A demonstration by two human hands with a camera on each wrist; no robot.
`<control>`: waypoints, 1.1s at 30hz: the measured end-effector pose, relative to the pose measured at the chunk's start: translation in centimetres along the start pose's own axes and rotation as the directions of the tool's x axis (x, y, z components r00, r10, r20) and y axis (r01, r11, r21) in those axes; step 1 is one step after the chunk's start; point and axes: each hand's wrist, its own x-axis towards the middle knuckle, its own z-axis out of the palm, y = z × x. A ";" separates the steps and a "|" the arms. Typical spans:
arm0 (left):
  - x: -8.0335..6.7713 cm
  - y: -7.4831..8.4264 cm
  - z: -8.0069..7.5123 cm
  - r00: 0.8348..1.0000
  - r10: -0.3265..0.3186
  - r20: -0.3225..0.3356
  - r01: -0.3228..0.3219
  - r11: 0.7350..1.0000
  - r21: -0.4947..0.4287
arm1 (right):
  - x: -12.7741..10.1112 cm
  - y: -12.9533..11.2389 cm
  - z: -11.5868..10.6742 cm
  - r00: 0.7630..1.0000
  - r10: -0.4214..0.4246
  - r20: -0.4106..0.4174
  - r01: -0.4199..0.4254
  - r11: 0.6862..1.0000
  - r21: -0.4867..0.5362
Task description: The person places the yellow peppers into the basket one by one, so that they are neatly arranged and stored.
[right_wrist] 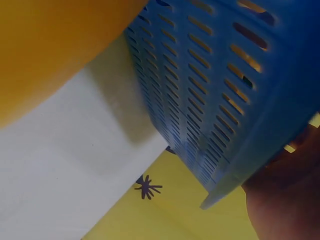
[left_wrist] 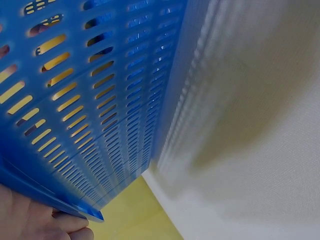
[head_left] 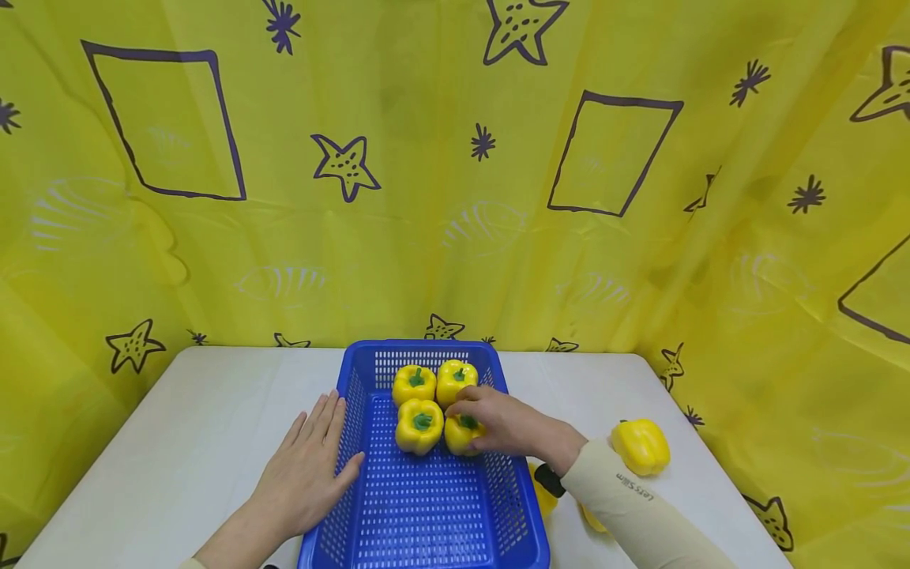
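Note:
A blue plastic basket (head_left: 419, 514) holds several yellow bell peppers, grouped toward its far end. My right hand (head_left: 508, 423) reaches over the right wall and grips the nearer right yellow bell pepper (head_left: 458, 436) with curled fingers, partly covering it. Touching or close by are a front-left pepper (head_left: 418, 427), a back-left pepper (head_left: 413, 385) and a back-right pepper (head_left: 455, 379). On the left rim lies my left hand (head_left: 306, 466), its fingers extended and thumb over the edge. In the left wrist view, fingers (left_wrist: 42, 220) show beneath the rim.
A white table (head_left: 235, 419) carries the basket. To its right lies a yellow bell pepper (head_left: 641, 446); another pepper (head_left: 546, 498) is beside the basket wall, and one more (head_left: 592, 519) is mostly hidden by the sleeve. Behind hangs a yellow patterned curtain (head_left: 426, 253).

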 end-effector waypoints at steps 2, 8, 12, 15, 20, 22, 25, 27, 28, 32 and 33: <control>0.0 0.0 0.0 1.000 0.001 -0.002 -0.001 1.000 0.000 | -0.1 0.0 0.1 1.000 -0.002 -0.004 0.002 1.000 0.002; 0.0 0.0 -0.1 1.000 0.003 -0.003 -0.003 1.000 -0.003 | -0.4 -0.1 0.0 0.999 0.005 -0.035 -0.005 1.000 -0.019; 0.0 0.0 -0.1 1.000 0.004 -0.002 -0.004 1.000 -0.002 | -0.7 -0.1 -0.5 0.998 0.021 -0.056 -0.022 1.000 -0.017; 0.0 -0.1 -0.1 1.000 0.006 0.001 -0.006 1.000 0.000 | -1.1 0.1 -0.8 0.997 0.022 -0.079 -0.022 1.000 -0.004; -0.1 -0.2 -0.1 1.000 0.008 0.006 -0.008 1.000 -0.006 | -2.0 0.6 -1.4 0.991 0.013 -0.134 -0.013 1.000 0.003; -0.1 -0.2 -0.1 1.000 0.008 0.004 -0.008 1.000 -0.006 | -2.3 0.8 -1.6 0.988 0.015 -0.153 -0.014 1.000 0.011; -0.1 -0.2 0.0 1.000 0.008 0.000 -0.008 1.000 -0.004 | -2.8 1.1 -2.0 0.985 0.028 -0.168 -0.025 0.999 0.024; -0.1 -0.2 0.0 1.000 0.009 -0.001 -0.009 1.000 -0.003 | -3.2 1.3 -2.2 0.984 0.040 -0.173 -0.035 0.999 0.032; -0.1 -0.2 0.0 1.000 0.010 -0.001 -0.010 1.000 -0.004 | -3.4 1.4 -2.3 0.984 0.050 -0.173 -0.045 0.998 0.037; -0.1 -0.1 0.0 1.000 0.012 0.001 -0.012 1.000 -0.006 | -4.1 1.6 -2.7 0.979 0.101 -0.179 -0.094 0.995 0.046; -0.1 -0.1 0.0 1.000 0.012 0.001 -0.012 1.000 -0.007 | -4.3 1.7 -2.8 0.977 0.109 -0.184 -0.102 0.994 0.048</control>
